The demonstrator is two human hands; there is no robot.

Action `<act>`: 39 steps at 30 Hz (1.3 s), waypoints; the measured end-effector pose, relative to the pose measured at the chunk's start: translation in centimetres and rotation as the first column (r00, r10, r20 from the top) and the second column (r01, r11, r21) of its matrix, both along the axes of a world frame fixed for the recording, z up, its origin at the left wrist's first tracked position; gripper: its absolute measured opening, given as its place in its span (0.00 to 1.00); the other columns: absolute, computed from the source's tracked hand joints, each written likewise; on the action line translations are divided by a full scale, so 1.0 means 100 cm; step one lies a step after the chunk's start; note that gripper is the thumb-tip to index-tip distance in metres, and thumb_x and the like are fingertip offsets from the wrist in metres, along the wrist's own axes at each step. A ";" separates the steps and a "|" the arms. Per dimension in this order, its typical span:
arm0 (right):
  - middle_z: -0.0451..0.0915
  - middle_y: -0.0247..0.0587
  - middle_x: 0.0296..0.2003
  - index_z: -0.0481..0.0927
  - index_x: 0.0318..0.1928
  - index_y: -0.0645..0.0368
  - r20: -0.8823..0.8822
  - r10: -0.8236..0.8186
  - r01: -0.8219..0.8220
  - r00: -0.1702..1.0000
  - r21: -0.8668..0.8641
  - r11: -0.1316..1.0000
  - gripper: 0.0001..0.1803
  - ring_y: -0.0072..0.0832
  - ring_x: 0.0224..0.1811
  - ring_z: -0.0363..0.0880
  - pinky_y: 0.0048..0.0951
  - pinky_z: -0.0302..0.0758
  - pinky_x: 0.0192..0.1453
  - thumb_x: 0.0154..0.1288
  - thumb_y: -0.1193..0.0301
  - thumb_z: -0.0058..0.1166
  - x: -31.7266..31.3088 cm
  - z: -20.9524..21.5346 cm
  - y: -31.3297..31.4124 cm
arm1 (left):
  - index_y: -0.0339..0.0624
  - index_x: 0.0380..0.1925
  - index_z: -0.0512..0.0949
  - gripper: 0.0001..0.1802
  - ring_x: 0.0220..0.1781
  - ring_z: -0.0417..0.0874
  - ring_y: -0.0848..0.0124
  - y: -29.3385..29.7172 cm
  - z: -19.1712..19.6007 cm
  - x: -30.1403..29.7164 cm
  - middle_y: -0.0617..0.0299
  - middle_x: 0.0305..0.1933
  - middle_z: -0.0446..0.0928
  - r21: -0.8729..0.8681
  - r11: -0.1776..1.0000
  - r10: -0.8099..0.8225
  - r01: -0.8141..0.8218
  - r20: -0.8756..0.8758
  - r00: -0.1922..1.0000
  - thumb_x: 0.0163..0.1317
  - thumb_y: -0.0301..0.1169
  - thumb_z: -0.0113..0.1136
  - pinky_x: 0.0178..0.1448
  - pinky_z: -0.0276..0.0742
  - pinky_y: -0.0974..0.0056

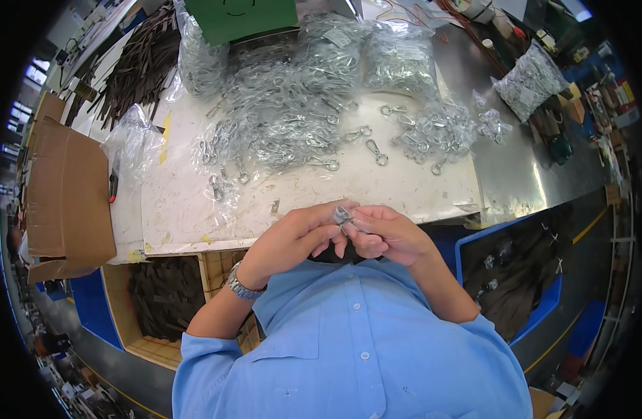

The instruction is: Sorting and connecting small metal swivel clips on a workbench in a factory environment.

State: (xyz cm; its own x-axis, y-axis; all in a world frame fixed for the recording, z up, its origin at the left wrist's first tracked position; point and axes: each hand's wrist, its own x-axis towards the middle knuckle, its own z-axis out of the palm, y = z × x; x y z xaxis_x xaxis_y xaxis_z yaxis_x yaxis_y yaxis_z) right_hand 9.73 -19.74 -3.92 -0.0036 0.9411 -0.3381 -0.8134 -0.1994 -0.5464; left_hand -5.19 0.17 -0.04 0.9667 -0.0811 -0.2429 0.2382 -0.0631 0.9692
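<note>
Across the white table [300, 194], two metal clips [377, 152] lie between plastic-wrapped heaps [286, 115]. At its near edge, forearms [448, 285] angled inward, the left hand [293, 237] and right hand [394, 235], curled nearly closed, together pinch one small plastic-wrapped metal piece [342, 215].

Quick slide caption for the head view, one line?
Left hand and right hand together hold a small plastic-wrapped item at a white table heaped with metal clips.

Left fingers [324, 233] and right fingers [371, 222] hold a plastic-wrapped metal piece [342, 215] near the white tabletop [398, 192].
</note>
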 end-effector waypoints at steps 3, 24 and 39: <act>0.68 0.23 0.22 0.79 0.46 0.62 -0.001 0.016 -0.016 1.000 0.020 1.000 0.17 0.11 0.20 0.59 0.17 0.55 0.23 0.89 0.61 0.49 0.002 -0.001 0.002 | 0.40 0.79 0.71 0.27 0.29 0.70 0.81 -0.003 -0.005 -0.002 0.66 0.35 0.84 -0.070 0.996 0.054 -0.052 0.032 0.998 0.82 0.25 0.49 0.36 0.71 0.73; 0.87 0.39 0.40 0.81 0.52 0.61 0.276 -0.026 0.029 0.961 -0.009 1.000 0.16 0.18 0.29 0.82 0.23 0.82 0.37 0.88 0.59 0.52 -0.008 0.017 -0.001 | 0.31 0.42 0.87 0.06 0.28 0.81 0.79 -0.025 0.003 -0.001 0.62 0.26 0.83 0.326 0.813 0.347 -0.483 0.395 0.850 0.73 0.23 0.65 0.32 0.75 0.70; 0.76 0.25 0.30 0.84 0.46 0.64 0.425 0.181 -0.146 0.887 -0.115 0.983 0.15 0.10 0.24 0.65 0.16 0.62 0.27 0.87 0.64 0.53 -0.005 0.037 -0.007 | 0.36 0.70 0.78 0.22 0.30 0.74 0.76 0.012 0.013 -0.003 0.66 0.35 0.82 0.128 0.975 0.176 -0.183 0.063 0.982 0.80 0.27 0.53 0.39 0.74 0.69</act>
